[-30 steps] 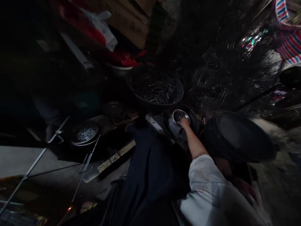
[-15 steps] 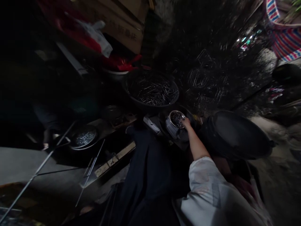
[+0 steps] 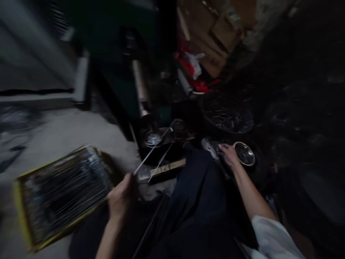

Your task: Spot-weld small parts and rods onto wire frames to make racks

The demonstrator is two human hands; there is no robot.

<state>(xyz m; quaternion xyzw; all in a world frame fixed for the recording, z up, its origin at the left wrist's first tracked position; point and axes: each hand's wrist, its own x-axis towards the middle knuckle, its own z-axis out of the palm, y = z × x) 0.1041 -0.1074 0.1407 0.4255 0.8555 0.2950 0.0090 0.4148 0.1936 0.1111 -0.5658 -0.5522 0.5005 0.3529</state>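
Rod (image 3: 153, 148) between yellow crate (image 3: 48, 163) and dark basin (image 3: 252, 121)

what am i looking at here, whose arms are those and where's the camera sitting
No machine here: a person works with two bare hands. The one camera sits on that person's head and looks down over their dark-clothed lap. The picture is dim and blurred. The left hand seems closed around a thin metal rod that slants up and away. Beside it on the floor lies a yellow-edged tray full of similar rods. The right hand rests next to a small metal bowl of dark pieces; whether it holds anything cannot be told. Behind the bowl stands a large dark basin of metal bits.
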